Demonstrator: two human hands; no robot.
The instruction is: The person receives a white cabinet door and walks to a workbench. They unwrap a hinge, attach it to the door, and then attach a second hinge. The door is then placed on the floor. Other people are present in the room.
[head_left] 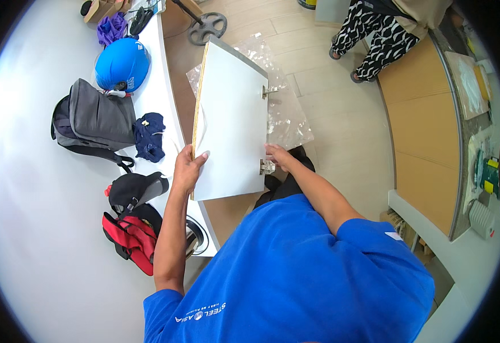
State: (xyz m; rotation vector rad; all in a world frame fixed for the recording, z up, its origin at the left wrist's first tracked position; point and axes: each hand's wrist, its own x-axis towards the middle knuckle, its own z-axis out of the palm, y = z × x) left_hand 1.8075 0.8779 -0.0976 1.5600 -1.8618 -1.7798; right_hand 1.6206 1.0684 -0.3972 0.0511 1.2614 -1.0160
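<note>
A white cabinet door (233,120) is held up in front of me, its pale raw edge facing left. My left hand (188,167) is closed around that edge near the lower corner, thumb on the white face and fingers out of sight behind. At the opposite edge, my right hand (278,156) grips the door just above the lower metal hinge (266,167). Farther up the same edge sits an upper hinge (267,91), its arm sticking out to the right.
Along the left, a white counter (167,86) carries a blue helmet (122,64), a grey backpack (98,117), dark blue cloth (149,137) and a black cap (133,191). Clear plastic sheeting (293,117) lies on the floor beyond the door. A person (384,34) stands far right beside brown cabinets (421,143).
</note>
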